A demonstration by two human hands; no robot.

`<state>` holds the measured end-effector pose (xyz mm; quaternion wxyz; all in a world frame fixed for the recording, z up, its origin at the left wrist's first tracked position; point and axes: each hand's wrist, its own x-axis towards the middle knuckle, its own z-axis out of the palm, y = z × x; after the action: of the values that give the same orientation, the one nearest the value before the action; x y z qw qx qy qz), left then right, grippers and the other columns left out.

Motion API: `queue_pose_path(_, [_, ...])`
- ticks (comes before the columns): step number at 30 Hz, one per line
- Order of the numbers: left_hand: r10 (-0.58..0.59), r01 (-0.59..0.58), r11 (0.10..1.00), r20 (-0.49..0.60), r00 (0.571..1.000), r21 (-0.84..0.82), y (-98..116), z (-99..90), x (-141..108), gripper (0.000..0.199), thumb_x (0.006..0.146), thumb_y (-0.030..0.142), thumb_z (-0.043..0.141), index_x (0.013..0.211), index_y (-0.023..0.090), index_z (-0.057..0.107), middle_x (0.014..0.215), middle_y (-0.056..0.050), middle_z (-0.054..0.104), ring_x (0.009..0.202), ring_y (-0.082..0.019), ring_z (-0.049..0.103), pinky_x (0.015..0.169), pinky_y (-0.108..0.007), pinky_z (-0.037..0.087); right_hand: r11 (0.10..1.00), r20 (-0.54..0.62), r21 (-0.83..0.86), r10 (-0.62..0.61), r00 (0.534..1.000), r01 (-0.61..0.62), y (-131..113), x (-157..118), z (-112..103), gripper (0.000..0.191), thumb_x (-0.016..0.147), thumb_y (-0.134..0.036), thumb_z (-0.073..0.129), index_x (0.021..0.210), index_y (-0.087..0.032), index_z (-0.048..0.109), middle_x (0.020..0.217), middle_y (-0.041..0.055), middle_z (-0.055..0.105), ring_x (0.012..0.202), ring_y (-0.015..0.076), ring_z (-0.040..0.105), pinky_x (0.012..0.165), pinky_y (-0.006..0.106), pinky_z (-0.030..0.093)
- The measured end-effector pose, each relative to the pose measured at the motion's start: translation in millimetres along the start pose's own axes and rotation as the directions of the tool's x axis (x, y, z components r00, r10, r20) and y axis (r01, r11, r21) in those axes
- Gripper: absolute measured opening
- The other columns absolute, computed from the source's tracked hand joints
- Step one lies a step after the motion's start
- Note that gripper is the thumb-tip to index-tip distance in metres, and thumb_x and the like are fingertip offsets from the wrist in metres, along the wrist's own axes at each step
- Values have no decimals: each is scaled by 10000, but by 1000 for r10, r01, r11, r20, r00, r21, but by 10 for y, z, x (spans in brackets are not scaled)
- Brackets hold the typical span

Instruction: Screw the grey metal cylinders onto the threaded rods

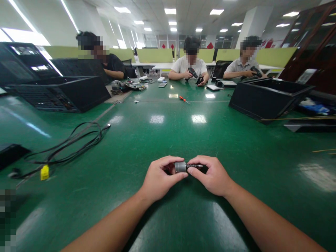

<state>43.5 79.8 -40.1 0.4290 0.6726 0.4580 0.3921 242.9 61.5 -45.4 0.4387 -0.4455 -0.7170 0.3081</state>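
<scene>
My left hand [161,176] is closed round a short grey metal cylinder [180,167], with a dark reddish part behind it partly hidden by the fingers. From the cylinder's right end sticks out a thin dark shaft [191,166] that looks ribbed or coiled like a spring. The thumb and fingers of my right hand [211,175] pinch that shaft near the cylinder; its pointed end shows between them. Both hands hold the piece level, just above the green table [168,136]. Its exact kind cannot be made out.
Black computer cases stand at left [86,92] and right [262,99]. A coiled black cable [86,140] with a yellow tag [44,172] lies left. An orange screwdriver [183,99] lies farther back. Three people sit across the table, two holding power drills [193,72].
</scene>
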Motion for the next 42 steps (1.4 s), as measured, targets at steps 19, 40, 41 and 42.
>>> queue_pose_path(19, [-28, 28, 1000, -14, 1000, 7, 20, 4, -11, 381, 617, 290, 860, 961, 159, 759, 842, -62, 743, 727, -201, 667, 654, -284, 504, 1000, -4, -2, -7, 1000, 7, -3, 0, -24, 76, 836, -219, 682, 864, -194, 748, 791, 19, 734, 721, 157, 660, 682, 262, 469])
queue_pose_path(40, [-18, 18, 1000, -16, 1000, 0, 46, 3, -3, 374, 621, 285, 858, 958, 158, 757, 837, -62, 751, 708, -197, 677, 647, -285, 532, 1000, -1, -27, -3, 1000, 3, 8, -6, -36, 70, 832, -219, 678, 855, -199, 741, 764, 14, 726, 691, 158, 646, 663, 263, 474])
queue_pose_path(41, [-20, 20, 1000, -15, 1000, 1, 48, 4, -4, 373, 622, 285, 857, 958, 157, 757, 841, -63, 751, 711, -198, 678, 649, -285, 531, 1000, 0, -27, -4, 1000, 4, 9, -6, -35, 70, 831, -218, 678, 855, -199, 741, 765, 14, 725, 691, 158, 645, 663, 262, 472])
queue_pose_path(42, [-23, 23, 1000, -13, 1000, 2, 49, 5, -4, 373, 623, 285, 857, 959, 156, 757, 842, -65, 751, 715, -199, 678, 651, -285, 531, 1000, 1, -27, -5, 1000, 5, 10, -8, -34, 70, 830, -217, 677, 854, -199, 740, 765, 14, 724, 692, 158, 645, 663, 262, 471])
